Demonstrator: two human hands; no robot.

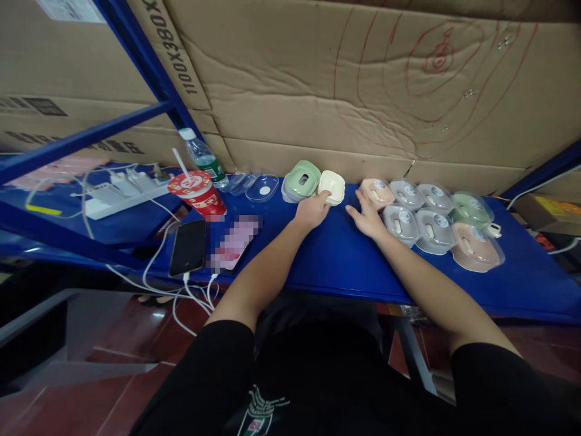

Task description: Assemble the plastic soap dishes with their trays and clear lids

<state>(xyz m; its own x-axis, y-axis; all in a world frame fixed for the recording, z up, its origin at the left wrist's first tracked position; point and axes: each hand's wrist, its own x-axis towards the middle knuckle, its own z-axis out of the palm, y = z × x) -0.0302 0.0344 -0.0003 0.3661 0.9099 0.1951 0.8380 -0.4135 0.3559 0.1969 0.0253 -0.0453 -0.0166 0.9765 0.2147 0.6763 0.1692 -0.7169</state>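
Observation:
My left hand [313, 211] grips the near edge of a cream-coloured square lid-like piece [333, 186], with the thumb on top. Just left of that piece lies a green lid [302, 179] with a dark oblong slot, over a paler container. My right hand [367, 218] has its fingers apart beside a pink lidded container [377, 192]. Its fingertips reach the container's left side, but whether they touch it I cannot tell. Right of this hand stand two rows of small lidded containers, among them a grey one [400, 224], a green one [472, 208] and a larger pink one [477, 243].
Clear lids [264, 189] lie on the blue table [336, 260], near a water bottle [206, 158] and a red cup [202, 197] with a straw. Two phones, one dark [188, 247], trail white cables over the front edge. Cardboard [295, 72] walls the back.

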